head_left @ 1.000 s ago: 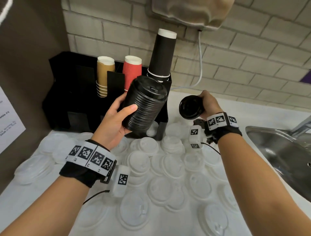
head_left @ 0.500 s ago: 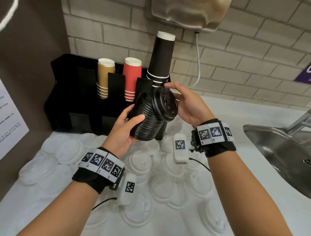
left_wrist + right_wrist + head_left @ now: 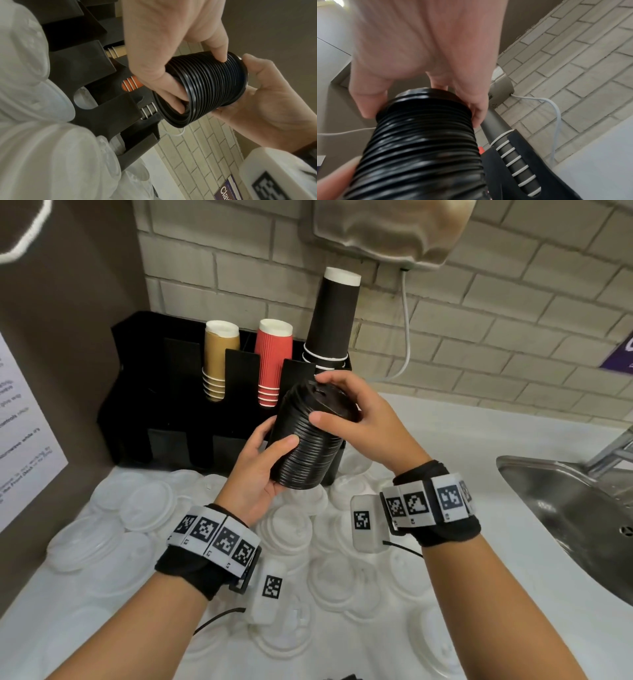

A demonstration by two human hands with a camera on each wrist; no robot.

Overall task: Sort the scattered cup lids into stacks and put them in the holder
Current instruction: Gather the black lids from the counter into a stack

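Both hands' grips curl round the black lid stack (image 3: 310,440), left hand (image 3: 255,470) low, right hand (image 3: 356,419) capping its top, just before the holder (image 3: 164,405) at twelve o'clock, while many white lids (image 3: 342,577) lie unsorted across the bench (image 3: 479,446).

A second ago my right hand (image 3: 356,419) held a few black lids apart, right of centre in the head view; now it caps the top of the black lid stack (image 3: 310,440), fingers and thumb curled round the upper rim, those lids joined on. My left hand (image 3: 260,470) has lowered the stack toward frame centre and brought it nearer upright.
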